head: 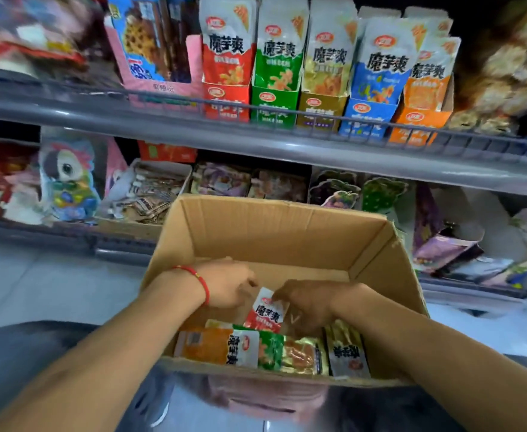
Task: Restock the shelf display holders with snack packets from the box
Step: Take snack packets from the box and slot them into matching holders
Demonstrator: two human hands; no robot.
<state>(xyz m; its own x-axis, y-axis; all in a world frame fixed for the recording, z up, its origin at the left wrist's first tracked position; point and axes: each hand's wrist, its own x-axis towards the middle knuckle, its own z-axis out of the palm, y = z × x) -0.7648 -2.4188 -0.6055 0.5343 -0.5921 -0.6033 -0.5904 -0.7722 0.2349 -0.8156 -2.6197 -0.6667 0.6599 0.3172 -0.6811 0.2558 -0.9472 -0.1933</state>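
Both hands reach down into the cardboard box [287, 232], the left hand [227, 283] and right hand [309, 302] each pinching the upright red packet [266, 311] between them.

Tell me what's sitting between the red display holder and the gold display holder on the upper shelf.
In the head view, a green cardboard display holder stands between the red holder and the gold holder.

Both forearms are bare, with no sleeves in view. The left hand [224, 283] has a thin red cord bracelet [200, 279] with a small gold bead around its wrist. The right hand [307, 304] wears nothing. Grey trousers show below.
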